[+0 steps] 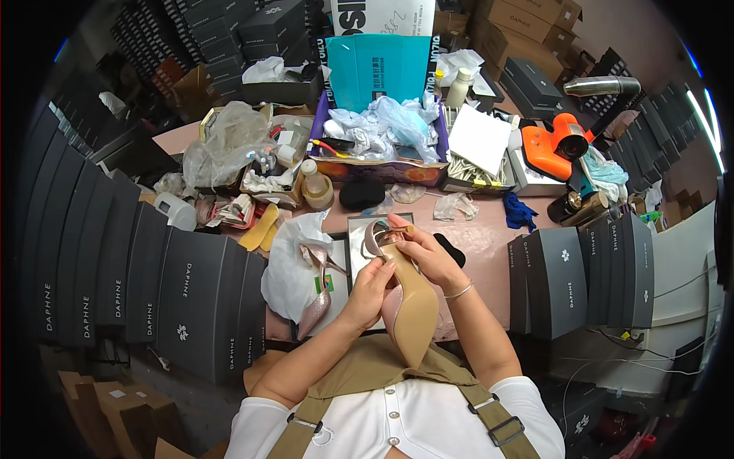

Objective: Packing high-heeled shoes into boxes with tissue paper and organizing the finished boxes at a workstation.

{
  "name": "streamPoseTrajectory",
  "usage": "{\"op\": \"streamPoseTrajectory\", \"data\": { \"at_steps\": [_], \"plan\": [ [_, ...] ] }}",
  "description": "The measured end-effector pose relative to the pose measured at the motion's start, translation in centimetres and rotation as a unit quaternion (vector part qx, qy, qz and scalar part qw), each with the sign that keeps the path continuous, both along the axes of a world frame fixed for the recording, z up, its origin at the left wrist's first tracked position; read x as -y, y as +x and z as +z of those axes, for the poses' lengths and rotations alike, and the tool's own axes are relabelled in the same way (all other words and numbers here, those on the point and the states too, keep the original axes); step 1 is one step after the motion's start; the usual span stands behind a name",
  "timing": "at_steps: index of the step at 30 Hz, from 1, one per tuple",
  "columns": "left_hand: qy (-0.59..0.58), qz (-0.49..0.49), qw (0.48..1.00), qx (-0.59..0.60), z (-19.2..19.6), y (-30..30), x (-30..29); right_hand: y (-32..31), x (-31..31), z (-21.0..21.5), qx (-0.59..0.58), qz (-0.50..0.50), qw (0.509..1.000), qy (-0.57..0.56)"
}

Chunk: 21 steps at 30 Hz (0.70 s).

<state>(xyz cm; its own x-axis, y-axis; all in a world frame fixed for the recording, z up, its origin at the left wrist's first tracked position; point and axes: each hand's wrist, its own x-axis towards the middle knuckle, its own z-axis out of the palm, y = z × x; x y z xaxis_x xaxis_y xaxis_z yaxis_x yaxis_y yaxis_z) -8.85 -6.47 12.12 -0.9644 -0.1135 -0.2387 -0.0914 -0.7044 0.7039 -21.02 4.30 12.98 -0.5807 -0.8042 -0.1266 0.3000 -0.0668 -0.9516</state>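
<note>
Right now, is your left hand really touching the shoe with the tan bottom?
Touching. The head view shows the left hand gripping the side of the tan-soled shoe, with no gap between them.

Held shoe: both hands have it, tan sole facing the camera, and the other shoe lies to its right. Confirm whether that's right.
Not quite: the head view shows the other shoe lying left of the held shoe, not right. The rest stands: left hand and right hand hold it, tan sole facing the camera.
</note>
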Motion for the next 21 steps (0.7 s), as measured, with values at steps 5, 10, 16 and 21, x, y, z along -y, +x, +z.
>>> {"op": "streamPoseTrajectory", "data": {
  "at_steps": [5,10,16,21],
  "plan": [
    [-0.062,0.000,0.998,-0.028,1.2,0.0,-0.2,-0.4,0.5,2.0,-0.062,0.015,0.997,-0.030],
    [-0.091,0.003,0.995,-0.029,0.8,0.8,-0.2,0.3,0.9,3.9,-0.233,0.010,0.972,0.013],
    [-0.144,0.006,0.987,-0.078,0.6,1.8,0.2,0.9,0.3,4.6,-0.333,-0.001,0.943,-0.025],
    [-0.180,-0.032,0.977,-0.114,-0.1,1.9,1.3,1.0,-0.6,6.8,-0.400,0.003,0.916,-0.016]
  ]
}}
